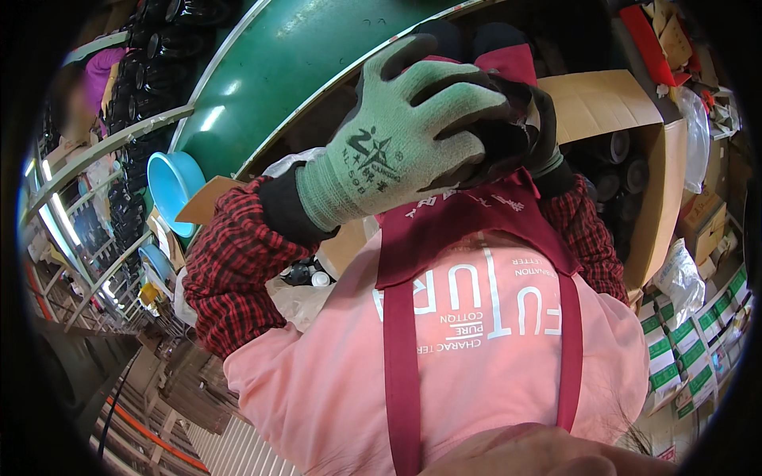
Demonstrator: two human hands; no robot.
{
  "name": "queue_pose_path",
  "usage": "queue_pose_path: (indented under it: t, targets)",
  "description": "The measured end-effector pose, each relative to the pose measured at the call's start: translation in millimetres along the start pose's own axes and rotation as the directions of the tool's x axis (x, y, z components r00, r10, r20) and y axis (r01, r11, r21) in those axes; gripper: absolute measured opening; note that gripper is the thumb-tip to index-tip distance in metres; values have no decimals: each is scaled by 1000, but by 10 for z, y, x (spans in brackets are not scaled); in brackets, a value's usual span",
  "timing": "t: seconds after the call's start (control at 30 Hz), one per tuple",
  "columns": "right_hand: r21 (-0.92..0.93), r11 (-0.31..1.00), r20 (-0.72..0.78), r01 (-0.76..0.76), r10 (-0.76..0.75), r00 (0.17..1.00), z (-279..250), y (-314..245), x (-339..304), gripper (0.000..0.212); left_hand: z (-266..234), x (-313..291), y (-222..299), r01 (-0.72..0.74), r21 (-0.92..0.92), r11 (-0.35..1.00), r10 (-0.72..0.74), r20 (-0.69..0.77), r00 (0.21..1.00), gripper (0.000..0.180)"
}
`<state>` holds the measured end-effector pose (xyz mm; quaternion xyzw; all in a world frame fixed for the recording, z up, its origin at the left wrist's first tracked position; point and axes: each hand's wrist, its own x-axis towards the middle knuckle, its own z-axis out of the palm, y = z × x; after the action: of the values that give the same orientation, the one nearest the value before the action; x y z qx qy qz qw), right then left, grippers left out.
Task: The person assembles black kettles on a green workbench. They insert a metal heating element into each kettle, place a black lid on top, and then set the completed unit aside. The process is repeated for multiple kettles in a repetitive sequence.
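My left hand (421,127), in a green knitted glove with dark-coated fingers, is raised in front of my chest. Its fingers curl over a dark, glossy object (502,149) whose kind I cannot make out. On the object's far side is my right hand (546,135), gloved too and mostly hidden behind the left one. Its visible fingers bend in around the same dark object. Beneath both hands hangs the maroon apron (476,226) over my pink top. Red-and-black checked sleeves cover both forearms.
An open cardboard box (667,190) with dark round pieces (607,186) inside stands at my right. A green work surface (278,71) curves across the upper left, beside a blue basin (178,186). Racks of black items (163,71) and a person in purple (103,75) are farther left.
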<state>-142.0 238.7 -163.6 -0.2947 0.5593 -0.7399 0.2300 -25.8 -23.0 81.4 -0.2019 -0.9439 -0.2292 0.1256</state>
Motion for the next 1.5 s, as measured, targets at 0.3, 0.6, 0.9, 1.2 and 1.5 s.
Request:
queue_pose_path:
  t: [0.3,0.6,0.9,1.2,1.5]
  targets:
    - [-360,932,29,26,-17,999,-195,418,-230,56,-27,-96,77,184,-587,788,-357,-194,914,31]
    - [-273,960,30,59,-53,998,-72,282,-267,58,-42,-793,-387,699,252,670,-654,-245,716,41]
    - [-491,859,93,144,-113,989,-91,289,-137,57,-97,-269,259,296,-223,929,-344,-221,913,59]
    - [-787,536,162,307,-299,940,-102,129,-46,57,321,-206,384,339,-138,931,-366,-390,845,49]
    - [-636,763,-5,112,-150,989,-282,537,-296,65,390,-389,335,387,-481,787,-574,-341,744,51]
